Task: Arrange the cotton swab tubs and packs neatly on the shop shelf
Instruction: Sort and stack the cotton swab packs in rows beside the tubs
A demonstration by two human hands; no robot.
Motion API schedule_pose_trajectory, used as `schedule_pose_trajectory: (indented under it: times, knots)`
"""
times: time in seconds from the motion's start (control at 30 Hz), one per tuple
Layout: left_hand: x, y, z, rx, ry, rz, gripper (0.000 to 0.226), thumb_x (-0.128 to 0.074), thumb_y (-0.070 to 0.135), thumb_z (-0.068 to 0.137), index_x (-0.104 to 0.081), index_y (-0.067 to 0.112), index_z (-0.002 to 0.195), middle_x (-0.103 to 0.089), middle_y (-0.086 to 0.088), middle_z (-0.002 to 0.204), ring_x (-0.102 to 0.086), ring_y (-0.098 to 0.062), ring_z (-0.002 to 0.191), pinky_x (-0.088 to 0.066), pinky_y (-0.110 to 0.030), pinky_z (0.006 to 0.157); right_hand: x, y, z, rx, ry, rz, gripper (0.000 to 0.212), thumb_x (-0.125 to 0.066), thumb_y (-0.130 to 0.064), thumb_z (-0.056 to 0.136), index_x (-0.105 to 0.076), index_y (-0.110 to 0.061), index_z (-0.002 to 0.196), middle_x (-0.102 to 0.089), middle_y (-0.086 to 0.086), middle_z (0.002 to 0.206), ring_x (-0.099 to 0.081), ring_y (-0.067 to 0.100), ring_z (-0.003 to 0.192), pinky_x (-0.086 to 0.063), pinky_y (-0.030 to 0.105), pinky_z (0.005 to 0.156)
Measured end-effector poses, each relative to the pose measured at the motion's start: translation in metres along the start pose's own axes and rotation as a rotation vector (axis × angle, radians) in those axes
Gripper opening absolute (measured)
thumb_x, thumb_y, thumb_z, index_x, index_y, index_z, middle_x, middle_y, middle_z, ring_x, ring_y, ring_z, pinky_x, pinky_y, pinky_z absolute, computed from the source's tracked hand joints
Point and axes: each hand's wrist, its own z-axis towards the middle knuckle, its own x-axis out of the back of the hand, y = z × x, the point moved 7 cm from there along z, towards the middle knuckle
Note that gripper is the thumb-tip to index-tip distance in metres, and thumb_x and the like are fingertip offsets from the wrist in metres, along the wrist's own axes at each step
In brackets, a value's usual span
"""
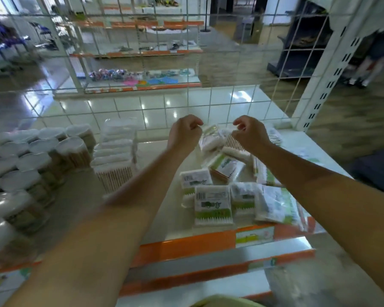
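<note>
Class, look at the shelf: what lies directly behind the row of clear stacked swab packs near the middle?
Behind the stacked swab packs stands the wire grid panel, with tiled floor showing through it. The stack hides its own rear base.

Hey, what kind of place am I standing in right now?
Most likely a small shop: cotton swab tubs and packs sit on an orange-edged shelf, with more stocked display racks behind the wire grid.
</note>
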Motion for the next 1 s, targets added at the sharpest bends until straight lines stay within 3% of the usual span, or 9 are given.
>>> schedule_pose_trajectory:
  times: [0.17,0.3,0.4,0.53,0.67,0.77,1.0]
  knots:
    - [-0.034,0.008,-0.001,0.001,-0.059,0.016,0.022,-0.054,0.005,0.084,-0.068,0.011,0.101,-0.064,0.001,0.093,-0.053,-0.008,0.079,-0.035,-0.012,0.055,0.012,0.027,0.012,0.004,-0.018,-0.12,0.028,-0.057,-0.014,0.084,-0.061,-0.008,0.111,-0.063,0.012,0.109,-0.056,0.026,0.1,-0.035,0.025,0.074]
    - [-0.053,0.008,0.0,0.007,-0.11,0.02,0.021,-0.054,0.006,0.085,-0.067,0.011,0.102,-0.063,0.001,0.093,-0.055,-0.011,0.083,-0.039,-0.017,0.065,0.004,0.03,0.018,0.098,-0.116,-0.144,0.028,-0.061,-0.022,0.084,-0.06,-0.011,0.11,-0.064,0.007,0.105,-0.058,0.02,0.093,-0.035,0.023,0.07]
    - [-0.059,0.006,0.0,0.018,-0.107,0.027,0.019,-0.056,0.007,0.085,-0.066,0.011,0.1,-0.063,0.0,0.091,-0.056,-0.012,0.081,-0.042,-0.018,0.064,-0.011,0.02,0.022,0.229,-0.246,-0.279,0.04,-0.063,-0.02,0.082,-0.056,-0.011,0.12,-0.058,0.011,0.115,-0.055,0.025,0.106,-0.044,0.035,0.087]
    - [-0.06,0.002,-0.001,0.022,-0.086,0.048,0.018,-0.057,0.006,0.085,-0.067,0.009,0.099,-0.062,-0.001,0.089,-0.054,-0.012,0.076,-0.04,-0.015,0.06,-0.03,-0.003,0.024,0.423,-0.425,-0.506,0.042,-0.059,-0.024,0.083,-0.053,-0.016,0.124,-0.06,0.007,0.118,-0.053,0.024,0.109,-0.037,0.042,0.099]
    - [-0.056,-0.007,-0.002,0.074,-0.075,0.07,0.018,-0.057,0.008,0.085,-0.067,0.011,0.099,-0.061,0.002,0.088,-0.053,-0.011,0.079,-0.036,-0.013,0.057,-0.047,-0.008,0.024,0.39,-0.651,-0.597,0.05,-0.058,-0.024,0.085,-0.041,-0.023,0.132,-0.056,0.006,0.12,-0.051,0.021,0.105,-0.043,0.034,0.085]
    - [-0.055,-0.012,-0.003,0.104,-0.084,0.068,0.014,-0.058,0.009,0.086,-0.067,0.012,0.095,-0.06,0.004,0.084,-0.053,-0.009,0.076,-0.035,-0.012,0.057,-0.052,-0.011,0.022,0.41,-0.698,-0.667,0.055,-0.057,-0.019,0.084,-0.035,-0.025,0.133,-0.054,0.006,0.118,-0.044,0.017,0.094,-0.035,0.032,0.074]
    - [-0.055,-0.015,-0.006,0.106,-0.096,0.058,0.013,-0.057,0.009,0.085,-0.067,0.013,0.094,-0.059,0.006,0.08,-0.052,-0.005,0.07,-0.037,-0.012,0.057,-0.044,-0.019,0.016,0.533,-0.66,-0.845,0.068,-0.064,-0.019,0.08,-0.031,-0.033,0.138,-0.044,0.003,0.133,-0.031,0.025,0.126,-0.025,0.048,0.103]
